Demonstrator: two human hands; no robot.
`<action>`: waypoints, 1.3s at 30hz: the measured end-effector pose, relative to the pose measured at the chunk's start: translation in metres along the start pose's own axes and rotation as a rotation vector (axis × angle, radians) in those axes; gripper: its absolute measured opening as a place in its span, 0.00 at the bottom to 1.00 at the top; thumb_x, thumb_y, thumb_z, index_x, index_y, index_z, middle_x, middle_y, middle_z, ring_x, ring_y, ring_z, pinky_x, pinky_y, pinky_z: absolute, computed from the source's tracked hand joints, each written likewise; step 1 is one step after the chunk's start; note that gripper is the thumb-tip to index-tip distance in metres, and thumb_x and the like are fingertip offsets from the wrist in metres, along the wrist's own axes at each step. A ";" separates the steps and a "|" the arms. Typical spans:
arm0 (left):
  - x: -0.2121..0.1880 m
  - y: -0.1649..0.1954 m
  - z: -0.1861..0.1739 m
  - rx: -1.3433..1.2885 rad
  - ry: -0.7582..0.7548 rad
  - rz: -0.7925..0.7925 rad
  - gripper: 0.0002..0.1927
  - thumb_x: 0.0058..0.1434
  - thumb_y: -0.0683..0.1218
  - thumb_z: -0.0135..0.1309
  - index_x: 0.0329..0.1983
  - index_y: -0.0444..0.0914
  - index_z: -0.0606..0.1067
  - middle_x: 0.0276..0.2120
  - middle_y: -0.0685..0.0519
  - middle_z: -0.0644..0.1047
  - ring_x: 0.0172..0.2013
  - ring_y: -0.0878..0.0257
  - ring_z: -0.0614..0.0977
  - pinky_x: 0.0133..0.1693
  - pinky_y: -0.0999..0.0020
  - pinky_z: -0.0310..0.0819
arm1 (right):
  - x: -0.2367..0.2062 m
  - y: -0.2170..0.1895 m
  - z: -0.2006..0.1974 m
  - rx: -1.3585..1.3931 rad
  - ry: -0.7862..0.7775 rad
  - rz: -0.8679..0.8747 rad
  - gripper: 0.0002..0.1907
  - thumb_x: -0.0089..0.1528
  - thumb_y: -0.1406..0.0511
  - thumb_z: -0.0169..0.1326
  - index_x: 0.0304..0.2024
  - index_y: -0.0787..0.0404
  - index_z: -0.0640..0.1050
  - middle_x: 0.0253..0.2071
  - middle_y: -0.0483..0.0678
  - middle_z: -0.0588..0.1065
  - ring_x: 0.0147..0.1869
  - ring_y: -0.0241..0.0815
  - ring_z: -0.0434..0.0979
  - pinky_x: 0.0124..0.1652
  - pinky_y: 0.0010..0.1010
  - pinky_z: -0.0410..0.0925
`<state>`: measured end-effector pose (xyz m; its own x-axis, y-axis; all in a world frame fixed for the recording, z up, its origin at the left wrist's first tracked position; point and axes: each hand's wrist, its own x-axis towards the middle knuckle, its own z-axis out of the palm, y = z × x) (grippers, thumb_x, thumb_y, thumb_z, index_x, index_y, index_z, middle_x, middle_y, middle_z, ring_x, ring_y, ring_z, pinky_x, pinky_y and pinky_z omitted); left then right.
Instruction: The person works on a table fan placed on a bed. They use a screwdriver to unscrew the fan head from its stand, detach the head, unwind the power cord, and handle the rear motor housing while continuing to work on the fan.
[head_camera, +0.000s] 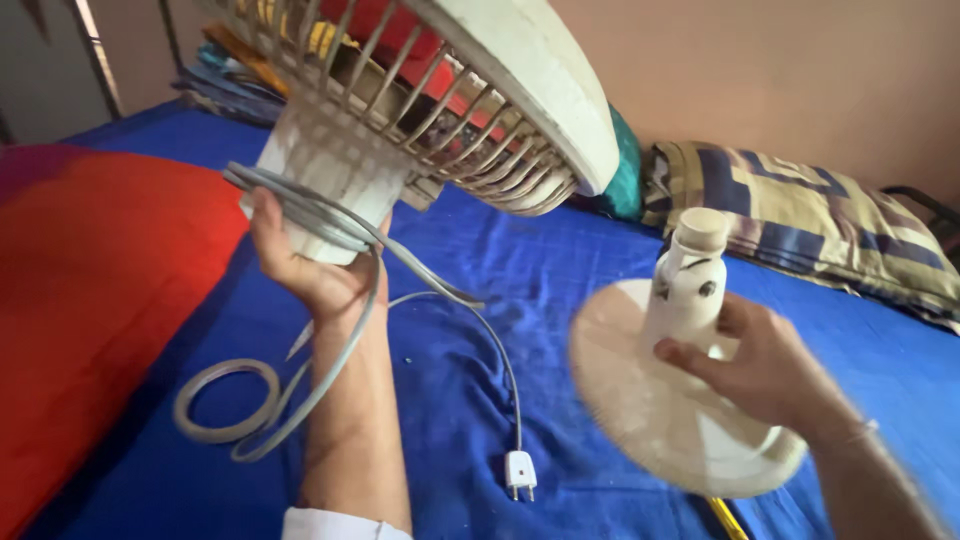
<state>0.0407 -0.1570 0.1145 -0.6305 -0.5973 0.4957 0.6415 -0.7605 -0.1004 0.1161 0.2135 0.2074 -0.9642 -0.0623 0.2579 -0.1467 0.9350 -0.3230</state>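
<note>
Far left, a red cushion (90, 300) lies on the blue bedsheet (560, 270), and just beside it the grey power cord (225, 400) loops on the sheet. Up comes the left hand (305, 265), fingers wrapped tight around the motor housing (325, 175) of the table fan head, with a bunch of that cord pinched against it. The off-white fan grille (470, 110) is held up off the bed, tilted, its rim facing down to the right. From the hand a strand of cord trails down across the sheet to the white two-pin plug (520, 472), lying flat between the two forearms. Further right, the right hand (765, 370) is closed around the neck of the round fan base (660, 420), thumb and fingers gripping the short upright stem (690, 275); the base is tipped, its disc facing left, blurred. The two fan parts are apart, not touching. Behind, against the wall, a patterned pillow (810, 220) rests at the bed's edge.
</note>
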 end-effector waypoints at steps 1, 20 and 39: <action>0.000 -0.003 -0.001 0.068 -0.020 0.036 0.34 0.64 0.62 0.55 0.65 0.35 0.69 0.53 0.46 0.77 0.48 0.53 0.80 0.43 0.56 0.75 | -0.007 0.003 0.004 0.075 0.008 -0.064 0.27 0.49 0.55 0.70 0.49 0.56 0.82 0.45 0.46 0.85 0.53 0.40 0.84 0.53 0.36 0.73; -0.022 -0.058 -0.071 0.793 0.226 0.312 0.40 0.55 0.38 0.70 0.66 0.32 0.59 0.60 0.43 0.68 0.60 0.54 0.72 0.64 0.58 0.68 | -0.030 0.058 0.081 1.749 -0.067 0.047 0.34 0.57 0.59 0.56 0.63 0.68 0.69 0.59 0.61 0.74 0.65 0.61 0.73 0.65 0.56 0.63; -0.039 -0.054 -0.100 0.942 0.215 0.357 0.42 0.61 0.46 0.67 0.70 0.32 0.54 0.64 0.38 0.65 0.65 0.49 0.71 0.67 0.54 0.68 | -0.040 0.062 0.076 1.503 -0.151 -0.054 0.32 0.62 0.65 0.56 0.67 0.69 0.68 0.56 0.59 0.74 0.61 0.54 0.75 0.61 0.51 0.66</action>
<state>-0.0133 -0.1181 0.0141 -0.3412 -0.8528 0.3954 0.8305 -0.0765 0.5517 0.1286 0.2476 0.1082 -0.9497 -0.2053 0.2366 -0.1746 -0.2801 -0.9439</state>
